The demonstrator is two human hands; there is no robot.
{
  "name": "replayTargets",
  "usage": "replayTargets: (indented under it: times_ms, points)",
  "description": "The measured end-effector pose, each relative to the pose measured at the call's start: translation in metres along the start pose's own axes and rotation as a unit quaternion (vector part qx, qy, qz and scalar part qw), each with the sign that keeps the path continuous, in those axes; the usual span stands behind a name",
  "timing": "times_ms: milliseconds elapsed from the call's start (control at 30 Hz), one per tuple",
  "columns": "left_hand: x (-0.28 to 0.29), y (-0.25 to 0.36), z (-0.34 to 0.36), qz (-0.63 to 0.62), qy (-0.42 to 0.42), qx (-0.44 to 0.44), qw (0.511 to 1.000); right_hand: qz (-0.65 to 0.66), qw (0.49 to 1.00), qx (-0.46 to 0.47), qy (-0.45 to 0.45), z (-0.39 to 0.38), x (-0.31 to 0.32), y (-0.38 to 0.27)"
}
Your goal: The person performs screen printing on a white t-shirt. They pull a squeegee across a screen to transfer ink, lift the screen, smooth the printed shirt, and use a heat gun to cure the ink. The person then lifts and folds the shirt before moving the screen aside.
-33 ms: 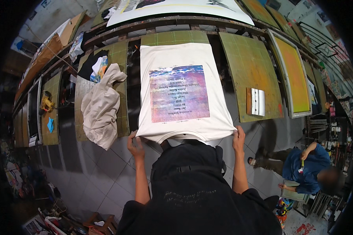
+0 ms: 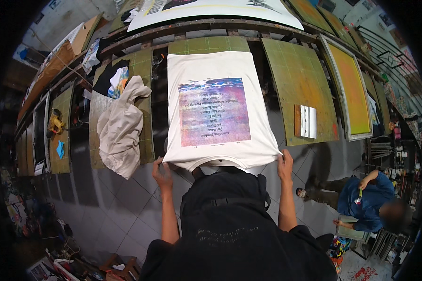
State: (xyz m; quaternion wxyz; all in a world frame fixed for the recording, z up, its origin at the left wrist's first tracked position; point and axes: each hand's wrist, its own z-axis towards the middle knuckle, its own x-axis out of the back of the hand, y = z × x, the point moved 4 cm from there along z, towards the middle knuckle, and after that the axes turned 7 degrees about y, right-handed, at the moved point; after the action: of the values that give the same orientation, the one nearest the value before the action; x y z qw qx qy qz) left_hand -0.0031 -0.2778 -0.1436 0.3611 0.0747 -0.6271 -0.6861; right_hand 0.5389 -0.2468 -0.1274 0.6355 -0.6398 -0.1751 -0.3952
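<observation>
A white T-shirt (image 2: 211, 65) lies stretched over a flat printing board, its neckline toward me. A square purple, pink and blue print with dark lettering (image 2: 214, 112) covers its middle and appears upside down from my side. At the shirt's near left corner, my left hand (image 2: 162, 174) is closed on the fabric. My right hand (image 2: 285, 165) pinches the opposite near corner. Between the two hands the shirt edge hangs slightly past the board, in front of my dark clothing. Most of the board under the shirt is hidden; its far end (image 2: 208, 45) shows.
Left of the shirt, a crumpled beige cloth (image 2: 122, 126) lies on another board. On the right board (image 2: 300, 84) sits a metal-and-wood block (image 2: 305, 122), with a framed screen (image 2: 347, 89) beyond. A person in a blue top (image 2: 368, 196) holds a brush at lower right.
The brush in the other person's hand has shifted very slightly. My hands and the T-shirt look the same.
</observation>
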Motion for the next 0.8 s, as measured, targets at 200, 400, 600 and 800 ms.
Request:
replayTargets:
  times_ms: [200, 400, 600, 800]
  points:
    - [-0.02, 0.039, 0.017, 0.105, -0.041, -0.174, 0.978, -0.177, 0.977, 0.112, -0.049, 0.014, -0.005, -0.007]
    - [-0.013, 0.037, 0.033, 0.13, -0.07, -0.194, 0.97, -0.074, 0.989, 0.126, 0.039, 0.009, 0.009, -0.002]
    - [-0.006, 0.04, 0.034, 0.107, -0.004, -0.223, 0.969, -0.039, 0.986, 0.156, 0.036, -0.005, 0.035, 0.001]
    - [0.002, 0.034, 0.032, 0.106, 0.026, -0.216, 0.97, -0.01, 0.979, 0.19, 0.067, -0.006, 0.044, -0.006]
